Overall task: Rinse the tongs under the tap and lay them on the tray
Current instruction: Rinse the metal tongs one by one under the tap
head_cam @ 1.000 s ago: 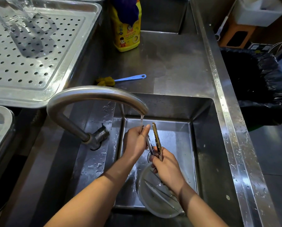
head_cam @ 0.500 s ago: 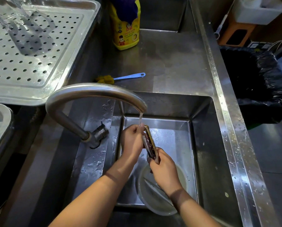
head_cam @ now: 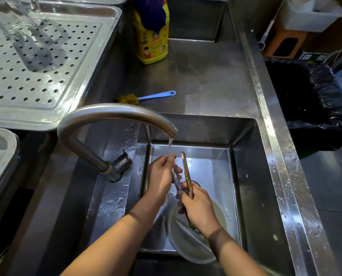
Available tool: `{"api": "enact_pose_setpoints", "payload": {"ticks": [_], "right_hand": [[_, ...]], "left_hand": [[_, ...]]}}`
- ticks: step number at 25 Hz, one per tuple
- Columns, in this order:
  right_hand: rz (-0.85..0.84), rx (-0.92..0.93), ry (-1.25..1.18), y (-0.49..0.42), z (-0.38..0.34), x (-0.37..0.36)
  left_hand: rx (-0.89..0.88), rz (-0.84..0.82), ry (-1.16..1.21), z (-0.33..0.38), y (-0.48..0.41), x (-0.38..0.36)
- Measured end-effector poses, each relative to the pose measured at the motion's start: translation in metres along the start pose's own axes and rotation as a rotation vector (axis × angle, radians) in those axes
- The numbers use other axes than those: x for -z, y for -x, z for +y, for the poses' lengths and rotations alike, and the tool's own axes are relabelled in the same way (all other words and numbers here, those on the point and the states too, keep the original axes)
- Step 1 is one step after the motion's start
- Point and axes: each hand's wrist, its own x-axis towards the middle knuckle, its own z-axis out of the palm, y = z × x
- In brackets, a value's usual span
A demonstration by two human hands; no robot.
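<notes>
Head view: left hand (head_cam: pixel 159 180) and right hand (head_cam: pixel 199 210) grip one tongs (head_cam: pixel 186 170).

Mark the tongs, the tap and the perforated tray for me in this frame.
tongs (head_cam: pixel 186 170), head view, on the serrated arm next to the water stream.
tap (head_cam: pixel 114 110), head view, on the top of the curved spout.
perforated tray (head_cam: pixel 27 117), head view, on its near rim.

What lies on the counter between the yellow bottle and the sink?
In the head view, a blue-handled brush with a yellow head lies on the steel counter, between the bottle and the sink.
</notes>
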Motion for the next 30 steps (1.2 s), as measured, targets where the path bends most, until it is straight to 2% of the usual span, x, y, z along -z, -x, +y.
{"api": "enact_pose_setpoints", "payload": {"ticks": [3,4,8,14,16,22,27,30], "right_hand": [[0.036,0.067,0.132,0.005,0.000,-0.006],[0.047,0.094,0.153,0.006,0.000,-0.007],[0.038,0.056,0.026,0.004,-0.003,-0.001],[-0.075,0.101,-0.034,0.013,-0.004,0.001],[-0.118,0.054,-0.128,0.017,-0.003,-0.002],[-0.130,0.052,-0.159,0.020,-0.005,-0.003],[-0.217,-0.050,-0.218,0.018,-0.022,-0.002],[-0.157,-0.147,-0.196,0.010,-0.032,-0.002]], "left_hand": [[-0.060,0.172,-0.234,0.011,-0.010,0.004],[-0.058,0.169,-0.256,0.013,-0.012,0.005],[0.031,-0.067,-0.053,0.006,-0.001,0.005],[0.022,0.053,0.011,-0.001,-0.006,0.006],[0.044,0.041,0.066,-0.003,-0.007,0.005],[0.148,-0.092,0.224,-0.012,-0.010,0.013],[0.131,0.034,0.071,-0.009,-0.018,0.014],[0.136,-0.058,0.084,-0.002,-0.011,0.011]]}}
